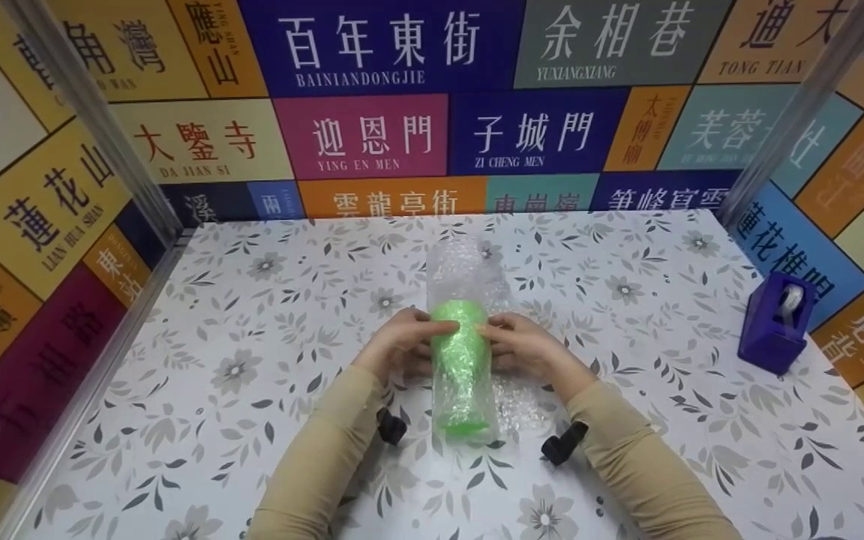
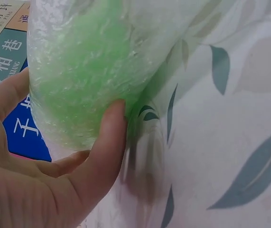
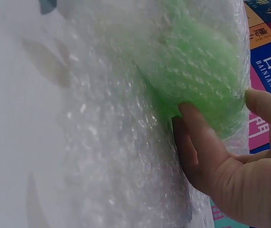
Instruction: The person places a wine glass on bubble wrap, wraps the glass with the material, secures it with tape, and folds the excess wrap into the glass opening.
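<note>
A bright green, waisted object shaped like a vase (image 1: pixel 462 360) lies on the table inside a layer of clear bubble wrap (image 1: pixel 462 259). My left hand (image 1: pixel 406 341) holds its left side near the far end, thumb on top and fingers down the side. From the right, my right hand (image 1: pixel 526 345) grips the same end, its thumb close to the other thumb. In the left wrist view the left hand (image 2: pixel 64 156) curves round the wrapped green end. The right wrist view has the right hand's fingertips (image 3: pixel 190 111) against the plastic, with a loose bubble-wrap flap (image 3: pixel 116 142) beside them.
A purple tape dispenser (image 1: pixel 777 322) with a roll of tape stands at the table's right edge. The table (image 1: pixel 252 435) has a floral cover. Panels with printed signs (image 1: pixel 372 45) enclose the back and sides, with metal posts (image 1: pixel 94 112) at the corners.
</note>
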Motion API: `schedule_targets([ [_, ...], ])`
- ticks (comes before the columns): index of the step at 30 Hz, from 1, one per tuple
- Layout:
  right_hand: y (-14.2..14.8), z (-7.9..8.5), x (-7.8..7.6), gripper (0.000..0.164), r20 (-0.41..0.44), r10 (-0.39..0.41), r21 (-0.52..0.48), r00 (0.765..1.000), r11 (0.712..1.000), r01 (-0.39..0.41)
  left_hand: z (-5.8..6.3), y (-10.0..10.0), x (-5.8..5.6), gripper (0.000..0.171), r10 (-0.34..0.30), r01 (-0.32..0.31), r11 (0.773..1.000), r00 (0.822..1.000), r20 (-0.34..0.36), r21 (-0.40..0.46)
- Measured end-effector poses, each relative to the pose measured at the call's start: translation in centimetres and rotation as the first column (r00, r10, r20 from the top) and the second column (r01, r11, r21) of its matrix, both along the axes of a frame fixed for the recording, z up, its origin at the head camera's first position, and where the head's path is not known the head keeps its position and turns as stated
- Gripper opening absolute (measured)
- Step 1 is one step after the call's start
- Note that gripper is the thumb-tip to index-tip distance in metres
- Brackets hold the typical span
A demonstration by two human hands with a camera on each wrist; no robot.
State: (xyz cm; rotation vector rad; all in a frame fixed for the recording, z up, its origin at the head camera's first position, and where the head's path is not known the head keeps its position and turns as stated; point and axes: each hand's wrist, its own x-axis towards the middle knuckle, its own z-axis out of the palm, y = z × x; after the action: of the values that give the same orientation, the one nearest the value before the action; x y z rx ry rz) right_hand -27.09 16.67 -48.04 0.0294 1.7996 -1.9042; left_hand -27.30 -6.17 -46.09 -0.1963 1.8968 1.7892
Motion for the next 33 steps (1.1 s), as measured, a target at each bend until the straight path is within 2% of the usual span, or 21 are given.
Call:
schedule_targets([
  [5, -0.1, -0.1, -0.1, 0.061, -0.015, 0.038, -0.008, 0.999, 0.999, -0.038, 0.3, -0.1, 0.1, 0.084, -0.018, 0.014, 0.997, 0.998, -0.06, -0.078],
  [12, 0.2, 0.0, -0.2, 0.062, -0.002, 0.033, -0.019, 0.999, 0.999, -0.033, 0.6, 0.4, 0.0, 0.074, -0.005, -0.017, 0.98, 0.994, -0.112, -0.197],
  [21, 0.8, 0.5, -0.4, 0.07, -0.088, 0.053, 0.16, 0.995, 0.986, -0.038, 0.6, 0.7, -0.1, 0.072, 0.003, -0.034, 0.973, 0.991, -0.135, -0.229],
  [29, 2.8, 1.5, -0.8, 0.059, -0.126, 0.013, 0.221, 0.992, 0.975, 0.015, 0.5, 0.7, 0.0, 0.074, -0.001, -0.039, 0.964, 0.989, -0.15, -0.261],
  [33, 3.9, 1.4, -0.9, 0.058, -0.141, 0.012, 0.256, 0.99, 0.966, 0.024, 0.5, 0.8, 0.1, 0.074, 0.007, -0.045, 0.97, 0.988, -0.156, -0.239],
])
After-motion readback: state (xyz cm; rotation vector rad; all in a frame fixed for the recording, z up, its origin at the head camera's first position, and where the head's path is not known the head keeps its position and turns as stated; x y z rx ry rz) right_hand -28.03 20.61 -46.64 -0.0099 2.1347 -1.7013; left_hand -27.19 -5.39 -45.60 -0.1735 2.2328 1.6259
